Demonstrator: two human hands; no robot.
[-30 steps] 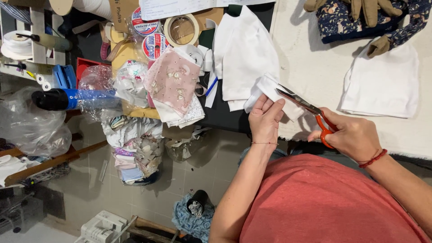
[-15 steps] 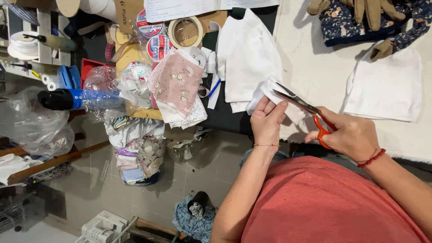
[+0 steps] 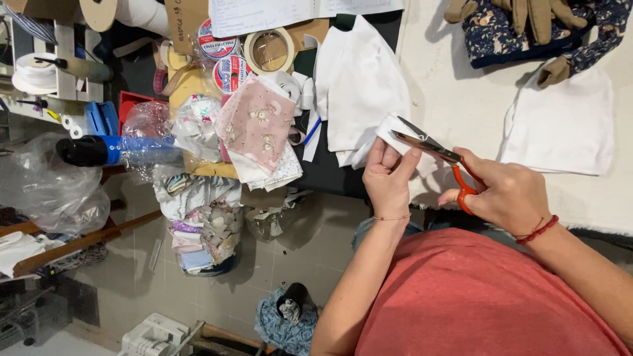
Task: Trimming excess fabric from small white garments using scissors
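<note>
At the worktop's near edge, our left hand (image 3: 389, 179) pinches a white cloth piece (image 3: 395, 128), while our right hand (image 3: 508, 194) grips orange-handled scissors (image 3: 438, 153), blades on the cloth. Beyond lie folded white fabric (image 3: 362, 86) and a tape roll (image 3: 269, 50).

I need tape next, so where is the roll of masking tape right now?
In the head view, the roll of masking tape lies at the top centre of the table, just left of the white fabric pieces and above the pink patterned cloth.

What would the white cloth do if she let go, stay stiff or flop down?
Probably flop: the white cloth already bends around the left hand. It looks thin and light, so it would likely slide easily. The scissors in the right hand look rigid by contrast.
</note>
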